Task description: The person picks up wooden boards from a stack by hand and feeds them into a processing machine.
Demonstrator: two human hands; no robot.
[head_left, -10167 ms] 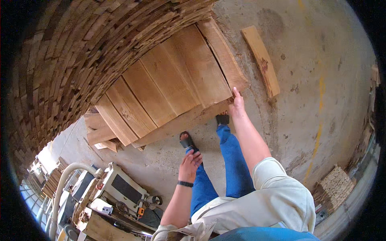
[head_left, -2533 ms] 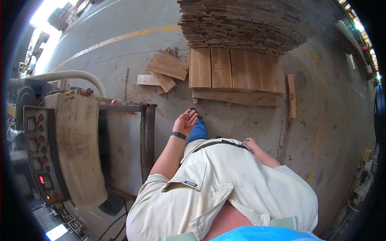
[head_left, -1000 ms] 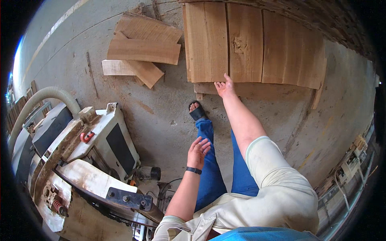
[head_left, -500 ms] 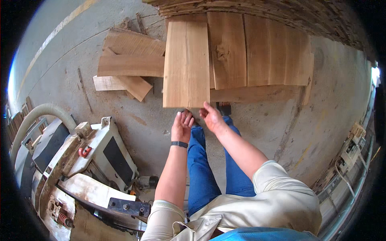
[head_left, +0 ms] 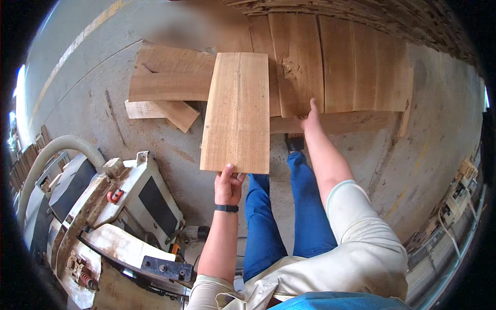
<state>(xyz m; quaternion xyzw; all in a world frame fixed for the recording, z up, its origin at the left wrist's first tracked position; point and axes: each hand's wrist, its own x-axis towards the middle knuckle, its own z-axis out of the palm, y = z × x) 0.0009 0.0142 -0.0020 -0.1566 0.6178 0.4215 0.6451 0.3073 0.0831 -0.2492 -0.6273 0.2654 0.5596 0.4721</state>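
Observation:
My left hand [head_left: 228, 186] grips the near end of a wide pale wooden board [head_left: 237, 111], lifted off the floor and pointing away from me. My right hand [head_left: 311, 117] reaches out to a row of boards [head_left: 341, 70] lying side by side on the concrete floor; its fingers touch the near edge of one with a knot. Behind that row rises a tall stack of timber [head_left: 361, 13]. My legs in blue trousers stand below the held board.
A white woodworking machine [head_left: 116, 206] with a grey dust hose [head_left: 57, 150] stands at my left. Loose boards [head_left: 165, 82] lie crossed on the floor left of the held board. Cables and wood scraps line the right edge [head_left: 454, 196].
The board has come off the row, carried toward me and to the left in my left hand alone. My right hand has let go and reached forward to the boards on the floor.

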